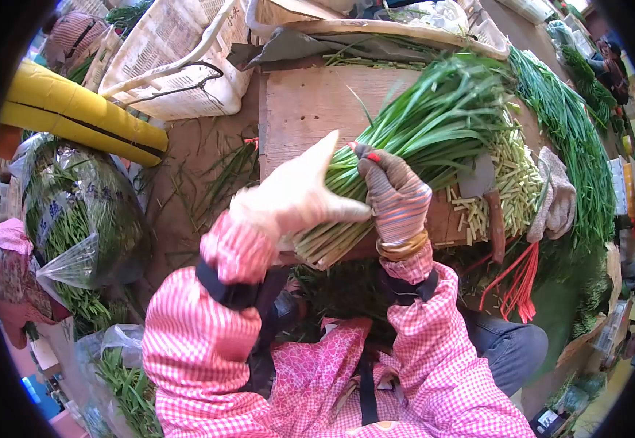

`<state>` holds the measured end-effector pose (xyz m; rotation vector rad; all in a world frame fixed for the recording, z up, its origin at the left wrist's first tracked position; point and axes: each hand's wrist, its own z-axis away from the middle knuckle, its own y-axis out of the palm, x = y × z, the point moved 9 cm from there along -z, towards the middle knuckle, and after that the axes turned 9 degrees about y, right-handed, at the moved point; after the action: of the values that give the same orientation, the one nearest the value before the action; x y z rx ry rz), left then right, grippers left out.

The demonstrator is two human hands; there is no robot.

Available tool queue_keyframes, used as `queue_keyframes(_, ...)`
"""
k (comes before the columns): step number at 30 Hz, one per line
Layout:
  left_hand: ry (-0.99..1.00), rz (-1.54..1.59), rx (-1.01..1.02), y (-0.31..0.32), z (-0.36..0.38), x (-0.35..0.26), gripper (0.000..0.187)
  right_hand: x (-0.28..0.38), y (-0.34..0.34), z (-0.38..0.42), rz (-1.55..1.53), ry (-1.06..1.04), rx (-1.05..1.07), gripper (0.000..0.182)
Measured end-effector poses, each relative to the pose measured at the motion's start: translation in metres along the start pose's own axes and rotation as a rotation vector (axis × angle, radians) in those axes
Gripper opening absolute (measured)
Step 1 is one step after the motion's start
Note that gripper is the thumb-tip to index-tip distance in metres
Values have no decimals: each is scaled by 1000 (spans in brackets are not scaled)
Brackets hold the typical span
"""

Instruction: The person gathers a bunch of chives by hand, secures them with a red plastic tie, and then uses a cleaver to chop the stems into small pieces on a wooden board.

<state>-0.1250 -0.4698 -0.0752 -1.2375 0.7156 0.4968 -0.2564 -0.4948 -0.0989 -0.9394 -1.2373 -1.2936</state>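
A large bunch of Chinese chives [434,120] lies slantwise over the wooden board [299,98], leaves to the upper right and pale stem ends toward me. My left hand [295,190], in a white glove and blurred, spans the stems with thumb and fingers spread apart. On the other side, my right hand [397,191], in a striped glove, has its fingertips pressed together over the bunch. Bits of a red tie [373,156] show at those fingertips; most of it is hidden. Beside the bunch lie a knife [495,226] and many cut stem pieces [518,171].
More chives [569,139] lie along the right side. A grey glove [552,193] and red ties [523,281] hang by the board's right edge. White plastic baskets [179,55] stand behind it. Left are a yellow roll [76,109] and a plastic bag of greens [84,212].
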Motion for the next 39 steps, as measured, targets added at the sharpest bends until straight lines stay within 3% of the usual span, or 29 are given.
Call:
queue_keyframes(1, -53, 33, -57, 2, 16, 3, 116, -8, 0, 1, -12, 179, -7, 17)
queue_keyframes(2, -52, 35, -52, 10, 27, 0, 126, -6, 0, -2, 3, 170, -6, 17)
queue_keyframes(3, 36, -102, -146, 19, 39, -10, 135, -5, 1, -3, 18, 164, -7, 17)
queue_keyframes(5, 9, -519, -346, 41, 58, -12, 139, -5, 7, -4, 51, 86, 8, 16)
queue_keyframes(9, 192, -470, -523, 45, 56, 2, 125, 1, 7, -2, -1, 112, 47, 14)
queue_keyframes(12, 281, -730, -443, 10, 53, -25, 98, 23, -3, 10, -49, 45, 8, 11)
queue_keyframes(15, 539, -968, -536, -4, 52, -36, 61, 69, 11, 39, 321, -461, -40, 10)
queue_keyframes(18, 344, -652, -347, 23, 35, 26, 75, -12, 24, 11, 82, -44, 6, 10)
queue_keyframes(19, 370, -803, -432, 22, 37, 19, 79, -19, 25, 7, 48, -5, 15, 10)
queue_keyframes(22, 277, -659, -354, 31, 46, 28, 87, -28, 27, 13, 89, 170, 57, 13)
queue_keyframes(27, 213, -537, -309, 0, 33, 12, 91, -20, 35, -11, 148, 67, 90, 17)
queue_keyframes(28, 255, -467, -289, -11, 31, 8, 88, -18, 35, -8, 192, 129, 99, 18)
queue_keyframes(29, 175, -189, -323, -28, 29, 17, 72, -19, 36, -10, 178, 113, 98, 18)
queue_keyframes(31, 48, 172, -582, -77, 24, 31, 47, -21, 35, -11, 149, 90, 83, 19)
queue_keyframes(33, -54, 113, -674, -93, 1, 66, 36, -22, 34, -12, 192, 92, 77, 20)
queue_keyframes(35, -193, 6, -360, -59, -36, 104, 40, -22, 33, -11, 159, 58, 80, 19)
queue_keyframes(37, -112, -133, -367, -42, -50, 98, 40, -22, 35, -11, 57, 55, 86, 17)
queue_keyframes(39, -38, -79, -349, -38, -69, 100, 40, -28, 33, -9, -29, 92, 87, 16)
